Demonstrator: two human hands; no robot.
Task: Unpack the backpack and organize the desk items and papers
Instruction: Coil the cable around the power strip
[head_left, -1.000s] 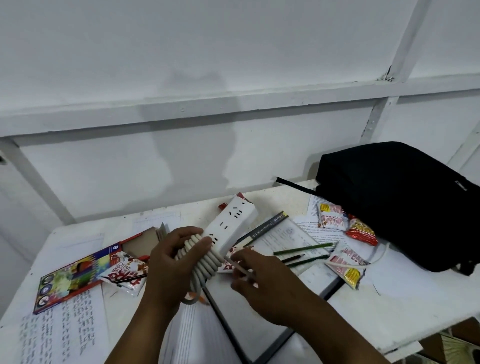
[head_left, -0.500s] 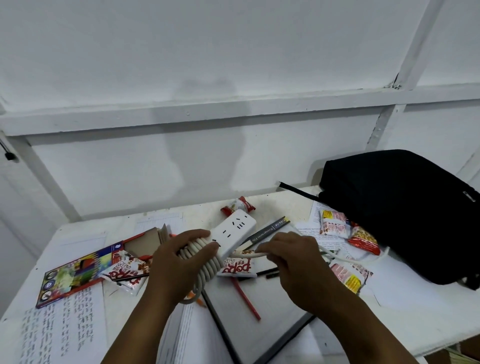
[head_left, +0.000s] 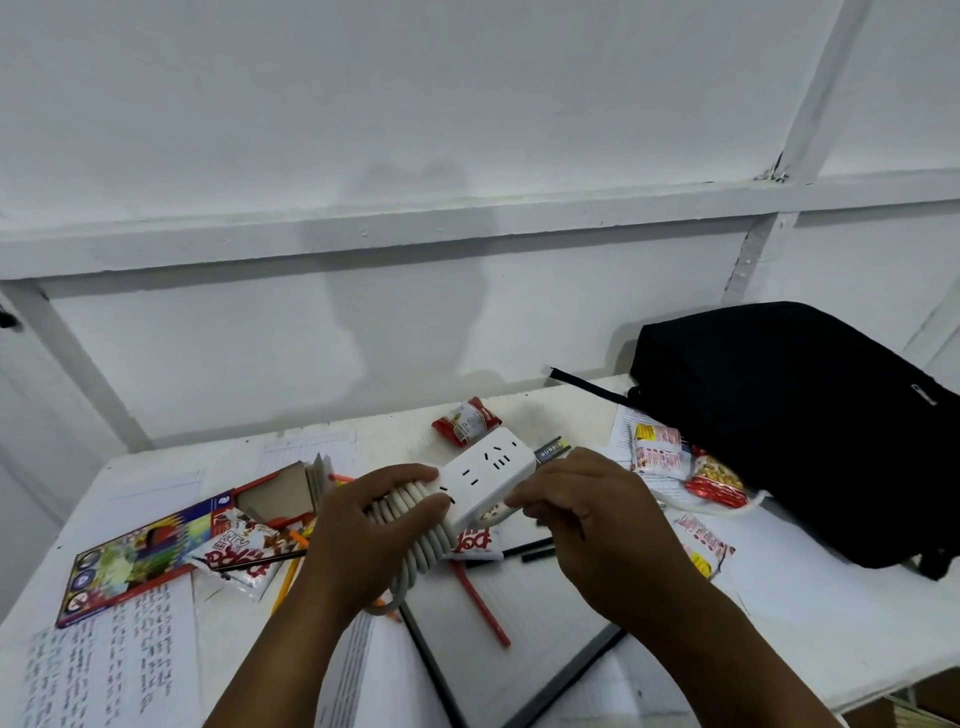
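Bench (head_left: 810, 618): white, strewn with handwritten papers, snack packets and pencils; it carries everything here.
Backpack (head_left: 800, 415): black, lying at the right rear of the bench, well apart from the hands.
Crayon box (head_left: 140, 556): colourful, open at its far end, at the left near a snack packet (head_left: 244, 556).
Power strip (head_left: 491, 470): white, held above the middle of the bench, socket face up, its near end wrapped in coils of its own cord (head_left: 415, 525).
Left hand (head_left: 363, 540): curled round the coiled end, thumb on top pinning the turns against the strip.
Right hand (head_left: 587, 519): fingers closed on the free run of cord just beside the strip's right edge; that cord trails away right towards the backpack.
Step in hand: by my reading, winding the cord onto the strip.
Doing it well: I would keep the thumb pressing the laid turns, feed each new turn snug beside the previous one, and let the slack slide through the right hand without dragging packets along.
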